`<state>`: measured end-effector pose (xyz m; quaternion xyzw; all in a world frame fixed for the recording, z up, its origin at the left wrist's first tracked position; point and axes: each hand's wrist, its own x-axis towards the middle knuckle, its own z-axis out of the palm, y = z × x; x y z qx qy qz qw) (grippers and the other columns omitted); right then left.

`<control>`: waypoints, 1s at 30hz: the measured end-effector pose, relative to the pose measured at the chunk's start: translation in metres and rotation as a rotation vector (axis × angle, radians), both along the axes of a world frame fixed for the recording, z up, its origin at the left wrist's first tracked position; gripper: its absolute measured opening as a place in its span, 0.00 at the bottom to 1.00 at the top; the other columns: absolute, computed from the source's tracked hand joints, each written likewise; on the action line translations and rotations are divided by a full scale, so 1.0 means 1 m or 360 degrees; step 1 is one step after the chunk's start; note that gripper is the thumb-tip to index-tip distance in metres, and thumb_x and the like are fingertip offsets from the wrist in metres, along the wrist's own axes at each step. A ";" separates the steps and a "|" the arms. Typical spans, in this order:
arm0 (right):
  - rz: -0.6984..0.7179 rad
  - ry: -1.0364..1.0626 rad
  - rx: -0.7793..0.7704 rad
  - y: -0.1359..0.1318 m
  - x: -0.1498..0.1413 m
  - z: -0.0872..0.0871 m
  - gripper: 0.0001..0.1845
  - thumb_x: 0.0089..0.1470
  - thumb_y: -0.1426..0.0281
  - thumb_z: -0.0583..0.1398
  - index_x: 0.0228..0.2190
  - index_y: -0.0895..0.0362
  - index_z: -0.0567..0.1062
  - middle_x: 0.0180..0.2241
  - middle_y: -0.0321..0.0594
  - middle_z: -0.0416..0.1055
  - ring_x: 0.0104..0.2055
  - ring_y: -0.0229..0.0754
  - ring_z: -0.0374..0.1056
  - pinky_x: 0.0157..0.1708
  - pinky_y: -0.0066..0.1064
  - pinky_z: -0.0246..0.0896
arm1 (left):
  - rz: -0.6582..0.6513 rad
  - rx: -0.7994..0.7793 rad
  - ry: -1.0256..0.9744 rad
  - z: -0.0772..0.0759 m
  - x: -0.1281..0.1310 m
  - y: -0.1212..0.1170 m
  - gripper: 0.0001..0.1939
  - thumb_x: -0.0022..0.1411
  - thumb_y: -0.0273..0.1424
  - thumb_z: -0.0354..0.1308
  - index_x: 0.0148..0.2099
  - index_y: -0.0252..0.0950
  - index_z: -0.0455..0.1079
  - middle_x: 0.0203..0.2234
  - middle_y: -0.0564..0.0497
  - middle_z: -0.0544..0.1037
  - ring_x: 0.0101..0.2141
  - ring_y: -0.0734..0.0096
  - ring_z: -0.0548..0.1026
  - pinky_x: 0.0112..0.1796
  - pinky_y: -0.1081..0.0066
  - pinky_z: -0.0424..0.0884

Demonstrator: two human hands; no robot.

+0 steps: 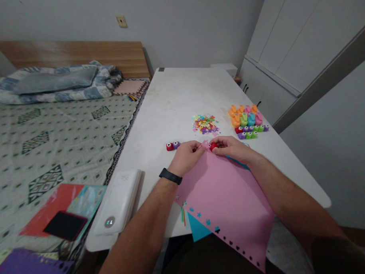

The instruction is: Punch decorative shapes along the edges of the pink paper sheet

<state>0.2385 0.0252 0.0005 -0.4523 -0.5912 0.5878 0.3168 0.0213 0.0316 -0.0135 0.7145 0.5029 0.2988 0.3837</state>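
A pink sheet (226, 191) with a row of small punched shapes along its near edge hangs partly over the table's front. My left hand (189, 152) pinches its far corner, where further cut-outs show. Closed around a small red craft punch (213, 146) at that same corner is my right hand (230, 146). Under the pink sheet, parts of a blue sheet (197, 227) stick out. Left of my left hand stand a red punch (169, 146) and a purple punch (176, 145). Beyond my hands lies a pile of colourful paper cut-outs (206, 124).
On the right of the white table (189, 88) stand rows of larger orange, green and pink punches (244, 115) and several smaller ones (249, 132). A white laminator-like machine (119, 203) lies at the left edge. Beside the table is a bed (66, 145) with a phone (65, 226).
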 end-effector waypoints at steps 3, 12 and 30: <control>0.0011 -0.0010 0.0008 0.000 0.000 0.002 0.18 0.47 0.66 0.70 0.41 0.58 0.78 0.35 0.38 0.74 0.37 0.38 0.67 0.40 0.32 0.60 | -0.0015 0.0011 0.0003 -0.001 0.000 0.000 0.18 0.64 0.44 0.56 0.35 0.34 0.77 0.25 0.51 0.76 0.26 0.71 0.68 0.27 0.72 0.58; -0.0004 -0.0035 0.0028 0.000 0.003 0.000 0.17 0.46 0.67 0.69 0.40 0.58 0.78 0.35 0.39 0.75 0.37 0.39 0.68 0.40 0.33 0.62 | -0.0015 -0.0004 -0.0015 -0.001 0.000 0.001 0.18 0.64 0.44 0.56 0.35 0.34 0.77 0.25 0.51 0.77 0.26 0.71 0.69 0.27 0.71 0.59; -0.0067 -0.0075 0.0020 0.004 0.011 -0.001 0.18 0.47 0.64 0.70 0.40 0.57 0.78 0.34 0.40 0.74 0.34 0.39 0.66 0.34 0.32 0.60 | 0.0016 -0.0028 -0.0030 0.002 -0.001 0.000 0.17 0.63 0.44 0.57 0.33 0.34 0.75 0.23 0.53 0.73 0.24 0.72 0.66 0.25 0.72 0.56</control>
